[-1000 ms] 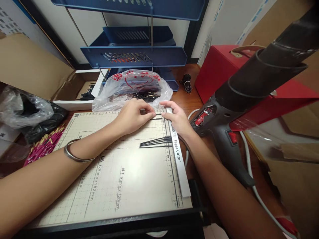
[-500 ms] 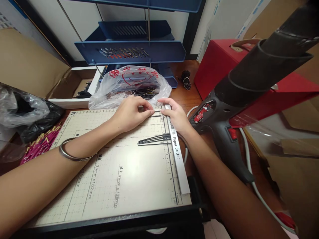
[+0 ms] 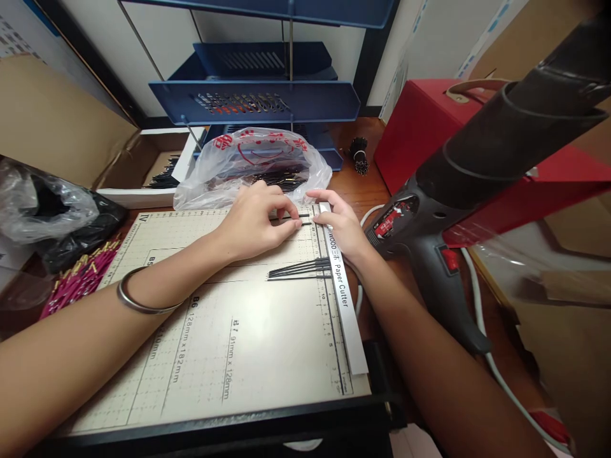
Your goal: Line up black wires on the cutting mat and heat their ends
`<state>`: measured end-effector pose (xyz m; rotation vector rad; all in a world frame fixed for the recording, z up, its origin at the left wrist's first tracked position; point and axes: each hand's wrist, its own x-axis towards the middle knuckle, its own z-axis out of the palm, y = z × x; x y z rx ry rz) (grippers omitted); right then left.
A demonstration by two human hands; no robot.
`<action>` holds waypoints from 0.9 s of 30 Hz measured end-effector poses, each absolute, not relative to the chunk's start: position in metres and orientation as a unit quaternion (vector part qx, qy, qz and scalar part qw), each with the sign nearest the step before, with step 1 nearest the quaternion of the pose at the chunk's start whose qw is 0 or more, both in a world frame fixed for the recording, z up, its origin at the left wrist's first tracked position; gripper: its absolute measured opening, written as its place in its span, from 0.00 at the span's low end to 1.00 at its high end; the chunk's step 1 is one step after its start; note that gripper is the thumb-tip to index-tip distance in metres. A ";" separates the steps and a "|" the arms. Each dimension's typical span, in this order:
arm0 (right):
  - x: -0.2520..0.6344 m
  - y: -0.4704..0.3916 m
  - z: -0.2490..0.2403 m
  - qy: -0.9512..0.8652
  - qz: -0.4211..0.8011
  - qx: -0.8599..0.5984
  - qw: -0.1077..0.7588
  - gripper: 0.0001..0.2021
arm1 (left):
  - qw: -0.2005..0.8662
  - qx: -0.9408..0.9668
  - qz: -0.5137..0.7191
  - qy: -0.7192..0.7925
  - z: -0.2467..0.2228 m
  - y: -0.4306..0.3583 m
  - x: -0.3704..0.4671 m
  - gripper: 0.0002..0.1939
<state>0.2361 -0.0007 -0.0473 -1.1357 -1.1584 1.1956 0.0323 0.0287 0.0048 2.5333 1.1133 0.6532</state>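
Observation:
The cream board of a paper cutter (image 3: 267, 356), printed with a grid, lies in front of me with a white strip (image 3: 347, 318) along its right side. My left hand (image 3: 262, 219) rests near the board's top edge, thumb and forefinger pinched at a thin black piece (image 3: 306, 224). Close beside it, my right hand (image 3: 341, 226) lies over the top of the strip, thumb and forefinger spread apart, with nothing seen between them. Several thin black sticks (image 3: 298, 270) lie side by side on the board, their right ends at the strip.
A clear plastic bag (image 3: 191, 191) of black sticks is behind the board, below a blue rack (image 3: 258, 102). A heat gun (image 3: 434, 216) and a red box (image 3: 401, 127) are at right. An open carton (image 3: 133, 198) and magenta sticks (image 3: 81, 280) are at left.
My left fingertips have shifted slightly down along the black pieces, and more of the upper one shows. My right hand has barely moved; the whole view has shifted a little.

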 end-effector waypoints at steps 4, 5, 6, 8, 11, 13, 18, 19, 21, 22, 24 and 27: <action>0.237 -0.001 -0.048 -0.498 0.494 -0.468 0.537 0.26 | 0.139 0.888 0.200 0.389 0.007 0.025 0.033 0.10; 0.237 -0.001 -0.048 -0.500 0.493 -0.467 0.537 0.26 | 0.136 0.889 0.197 0.391 0.007 0.025 0.033 0.09; 0.237 -0.002 -0.048 -0.502 0.492 -0.467 0.536 0.26 | 0.135 0.889 0.195 0.392 0.008 0.025 0.033 0.10; 0.238 -0.002 -0.049 -0.507 0.490 -0.467 0.534 0.26 | 0.133 0.889 0.192 0.393 0.007 0.025 0.033 0.10; 0.239 -0.002 -0.050 -0.512 0.493 -0.460 0.531 0.27 | 0.126 0.892 0.194 0.388 0.006 0.026 0.032 0.10; 0.240 -0.002 -0.050 -0.518 0.494 -0.455 0.530 0.28 | 0.119 0.894 0.199 0.384 0.005 0.026 0.032 0.11; 0.240 -0.001 -0.050 -0.522 0.490 -0.452 0.532 0.29 | 0.115 0.895 0.194 0.385 0.005 0.025 0.033 0.13; 0.240 -0.001 -0.050 -0.522 0.489 -0.452 0.533 0.29 | 0.117 0.895 0.191 0.386 0.005 0.025 0.033 0.13; 0.240 -0.001 -0.051 -0.524 0.486 -0.453 0.534 0.29 | 0.121 0.893 0.192 0.388 0.005 0.025 0.033 0.12; 0.239 -0.001 -0.051 -0.525 0.485 -0.453 0.534 0.29 | 0.122 0.891 0.195 0.391 0.005 0.025 0.033 0.12; 0.239 -0.001 -0.051 -0.521 0.486 -0.455 0.534 0.28 | 0.120 0.888 0.200 0.396 0.004 0.026 0.033 0.12; 0.238 -0.001 -0.051 -0.509 0.487 -0.466 0.535 0.26 | 0.120 0.887 0.202 0.398 0.003 0.027 0.033 0.12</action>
